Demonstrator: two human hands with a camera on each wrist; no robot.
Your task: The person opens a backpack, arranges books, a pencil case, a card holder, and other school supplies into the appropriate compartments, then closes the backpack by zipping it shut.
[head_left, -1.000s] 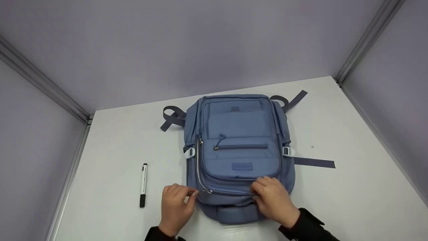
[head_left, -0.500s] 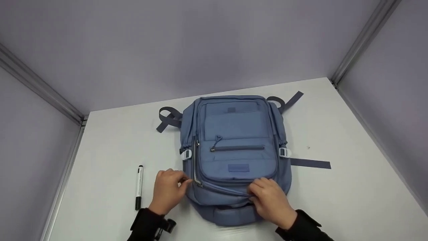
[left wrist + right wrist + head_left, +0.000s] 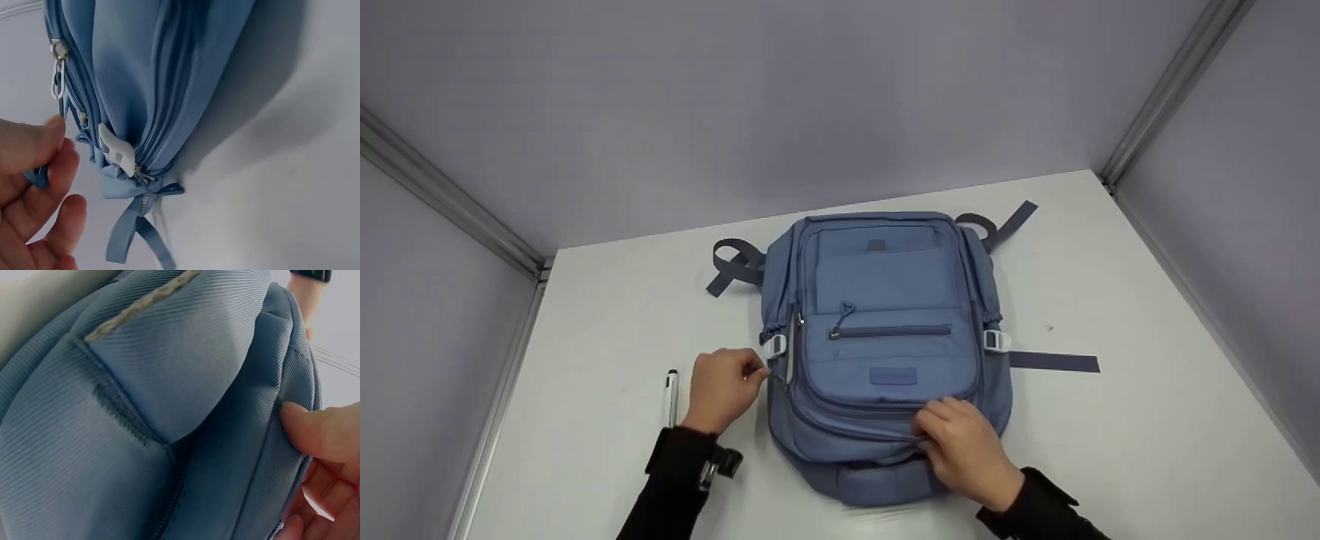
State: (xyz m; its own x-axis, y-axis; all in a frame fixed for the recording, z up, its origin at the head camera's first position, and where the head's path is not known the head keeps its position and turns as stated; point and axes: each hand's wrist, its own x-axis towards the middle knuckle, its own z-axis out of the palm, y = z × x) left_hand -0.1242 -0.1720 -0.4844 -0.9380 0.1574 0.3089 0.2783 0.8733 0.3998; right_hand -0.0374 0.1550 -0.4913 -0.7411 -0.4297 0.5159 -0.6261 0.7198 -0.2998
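Note:
A blue backpack [image 3: 889, 281] lies front side up on the white table. My left hand [image 3: 724, 386] is at its lower left side, thumb and fingers pinching a zipper pull [image 3: 58, 81]. In the left wrist view the metal slider shows above the fingertips, and a blue tab pokes out below the thumb. My right hand [image 3: 964, 450] grips the fabric along the bag's lower front edge. The right wrist view has that thumb [image 3: 320, 433] pressed on the cloth, with fingers on the far side. A white buckle [image 3: 117, 149] sits just beyond the left hand.
A white marker [image 3: 672, 390] lies left of the bag, its lower part hidden behind the left wrist. Dark straps [image 3: 1054, 361] spread out from both sides of the backpack. Grey panels [image 3: 840, 105] enclose the table at the back and sides.
My left hand has drawn the zipper pull from the bag's bottom left corner up along its left side, and the zipper behind it has closed. The right hand has kept its grip on the edge.

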